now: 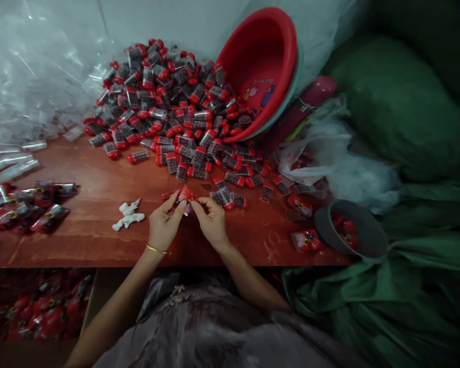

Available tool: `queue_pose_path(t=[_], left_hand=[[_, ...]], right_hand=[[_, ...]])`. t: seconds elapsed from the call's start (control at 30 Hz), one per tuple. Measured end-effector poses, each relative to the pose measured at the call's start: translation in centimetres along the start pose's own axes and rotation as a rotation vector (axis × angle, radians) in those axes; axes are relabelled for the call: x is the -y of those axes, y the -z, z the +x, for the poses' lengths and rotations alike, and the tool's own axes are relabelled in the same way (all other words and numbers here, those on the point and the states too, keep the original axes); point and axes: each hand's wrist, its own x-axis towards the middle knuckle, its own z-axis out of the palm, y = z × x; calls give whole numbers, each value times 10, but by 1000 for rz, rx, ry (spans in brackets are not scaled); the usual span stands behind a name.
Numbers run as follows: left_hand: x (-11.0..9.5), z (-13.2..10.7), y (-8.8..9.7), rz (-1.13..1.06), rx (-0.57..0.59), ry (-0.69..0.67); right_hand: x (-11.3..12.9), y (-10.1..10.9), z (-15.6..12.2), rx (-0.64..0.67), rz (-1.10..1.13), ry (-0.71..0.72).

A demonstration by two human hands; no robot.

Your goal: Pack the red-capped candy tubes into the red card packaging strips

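Between both hands, just above the table's front part, is a small red plastic packet (pixel 185 193). My left hand (pixel 164 223), with a gold bangle at the wrist, pinches it from the left between thumb and fingers. From the other side, my right hand (pixel 211 222) has thumb and forefinger closed at its edge. What the packet contains is partly hidden by the fingers. Right beyond the hands begins a big heap of clear tubes with red caps (pixel 176 107), dark bits inside them. A crumpled white scrap (pixel 129 214) lies left of my left hand.
A red basin (pixel 287 36) leans tilted at the heap's right. Wrapped red packets (pixel 48 217) and clear empty tubes (pixel 17 166) lie at left. A grey bowl (pixel 371 240) holds red pieces at right, near green cloth (pixel 341 281). Below the edge, a box (pixel 88 301) holds red items.
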Motion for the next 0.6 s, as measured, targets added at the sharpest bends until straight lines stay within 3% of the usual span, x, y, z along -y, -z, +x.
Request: queue_pose_path(t=[0.17,0.27,0.4,0.53,0.6], left_hand=[[-1,-5,-2,-175,107,281],[4,-8,-6,-202,95,221],[12,-10,-17,-140,85,82],[12,-13,-25,-230,91,224],[9,-14,-25,-253,90,277]], right_hand=[[-2,8,-7,80,-69,-27],[-6,12,-14,118,-151,11],[-7,19,-20,72,-287,60],[-3,44,-12,79,-491,104],[-1,66,-2,10,-680,106]])
